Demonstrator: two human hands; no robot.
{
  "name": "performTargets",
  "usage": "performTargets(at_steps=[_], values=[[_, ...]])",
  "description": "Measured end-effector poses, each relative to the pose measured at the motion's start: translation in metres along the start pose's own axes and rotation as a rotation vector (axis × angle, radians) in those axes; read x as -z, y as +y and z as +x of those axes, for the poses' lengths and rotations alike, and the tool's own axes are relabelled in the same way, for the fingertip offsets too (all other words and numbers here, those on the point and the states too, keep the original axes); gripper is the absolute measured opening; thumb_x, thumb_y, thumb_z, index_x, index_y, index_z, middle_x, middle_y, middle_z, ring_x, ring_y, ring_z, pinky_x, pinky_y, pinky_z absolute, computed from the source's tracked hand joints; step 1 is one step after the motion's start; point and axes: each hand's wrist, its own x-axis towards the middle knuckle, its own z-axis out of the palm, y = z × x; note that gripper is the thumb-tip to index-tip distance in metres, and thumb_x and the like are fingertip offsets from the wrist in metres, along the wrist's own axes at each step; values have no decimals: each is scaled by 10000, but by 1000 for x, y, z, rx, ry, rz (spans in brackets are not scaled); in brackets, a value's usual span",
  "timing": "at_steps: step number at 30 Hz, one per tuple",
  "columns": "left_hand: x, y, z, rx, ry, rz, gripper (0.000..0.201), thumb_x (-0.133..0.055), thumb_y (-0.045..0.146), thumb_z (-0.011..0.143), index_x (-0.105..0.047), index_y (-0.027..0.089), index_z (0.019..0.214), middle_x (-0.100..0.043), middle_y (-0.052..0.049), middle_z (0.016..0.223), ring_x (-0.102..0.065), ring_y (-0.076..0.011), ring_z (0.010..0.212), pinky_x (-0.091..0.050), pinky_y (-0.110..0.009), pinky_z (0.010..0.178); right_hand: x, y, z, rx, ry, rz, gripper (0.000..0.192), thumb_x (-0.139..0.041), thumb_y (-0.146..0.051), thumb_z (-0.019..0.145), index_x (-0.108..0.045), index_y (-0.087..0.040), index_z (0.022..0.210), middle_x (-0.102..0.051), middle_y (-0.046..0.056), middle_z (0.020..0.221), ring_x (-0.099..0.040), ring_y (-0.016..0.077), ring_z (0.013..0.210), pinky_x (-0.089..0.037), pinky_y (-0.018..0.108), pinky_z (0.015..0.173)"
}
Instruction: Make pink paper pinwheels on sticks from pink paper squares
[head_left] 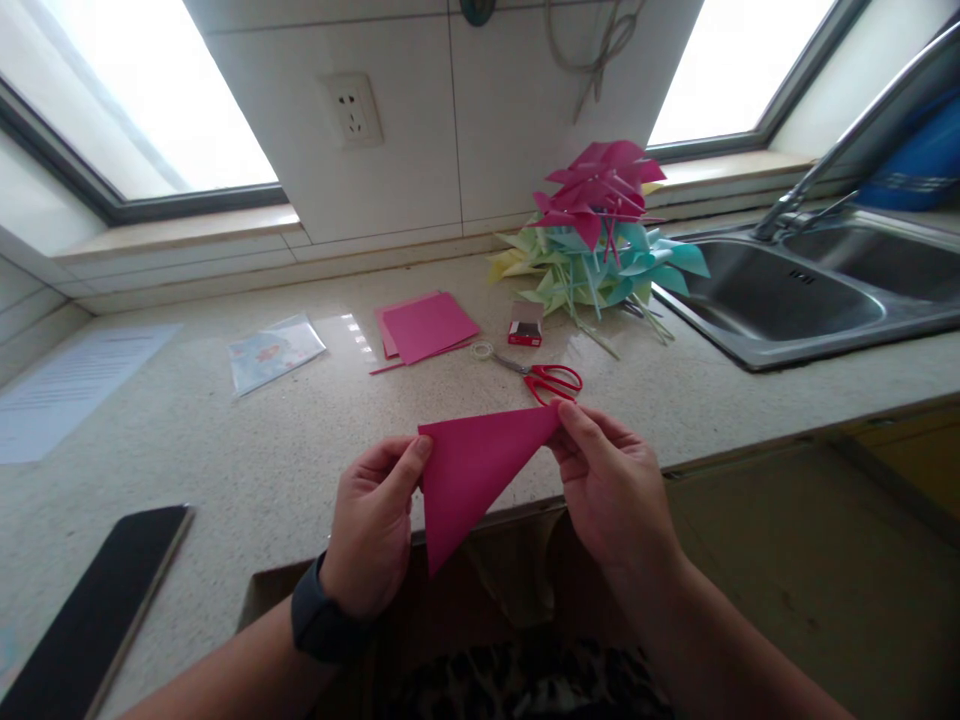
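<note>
A pink paper folded into a triangle hangs in the air over the counter's front edge. My left hand pinches its left corner, thumb on top. My right hand pinches its right corner. The triangle's third tip points down toward me. A dark watch band sits on my left wrist. Red-handled scissors lie on the counter just beyond my right hand.
A stack of pink paper sheets and a small red box lie farther back. A pile of pink, blue and yellow paper pinwheels stands by the steel sink. A phone, a plastic packet and a printed sheet lie left.
</note>
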Motion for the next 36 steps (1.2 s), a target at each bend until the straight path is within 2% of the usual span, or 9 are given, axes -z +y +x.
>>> performTargets(at_steps=[5,12,19,26,31,36], values=[[-2,3,-1,8,9,-22,222,-877,350,719,-755,168,757,-661,19,671,-535,-73,583,-443,-169,539,-1,-1,0,-2,8,13,101,-862,-270,729,-791,-204,755,-760,12,735,-677,119,675,-570,251,692],[-1,2,-1,16,3,9,237,-873,369,720,-759,167,764,-660,10,679,-540,-80,594,-452,-180,553,0,-2,3,1,22,70,96,-872,-221,691,-785,-200,724,-763,4,716,-680,100,659,-572,209,674],[0,0,-2,4,-21,-7,212,-858,356,747,-752,172,762,-658,13,684,-543,-80,609,-448,-181,562,1,1,5,0,19,80,92,-863,-219,718,-775,-191,721,-765,2,720,-685,93,667,-579,202,691],[1,-1,-2,14,-15,-13,205,-859,357,745,-760,180,776,-683,5,695,-568,-94,611,-457,-204,579,5,3,5,56,-5,74,92,-837,-206,756,-759,-220,709,-755,-20,726,-682,87,684,-571,202,727],[1,-1,-2,-6,-29,-4,194,-856,352,746,-771,181,779,-692,-3,704,-569,-96,616,-457,-205,584,4,5,4,79,38,79,99,-820,-176,753,-755,-225,696,-747,-18,714,-683,90,678,-571,201,723],[-1,0,-1,-18,-8,-34,198,-868,334,727,-764,166,746,-694,-1,693,-563,-90,609,-459,-189,578,7,3,11,52,15,59,84,-818,-270,774,-761,-211,753,-760,0,764,-687,112,665,-581,238,683]])
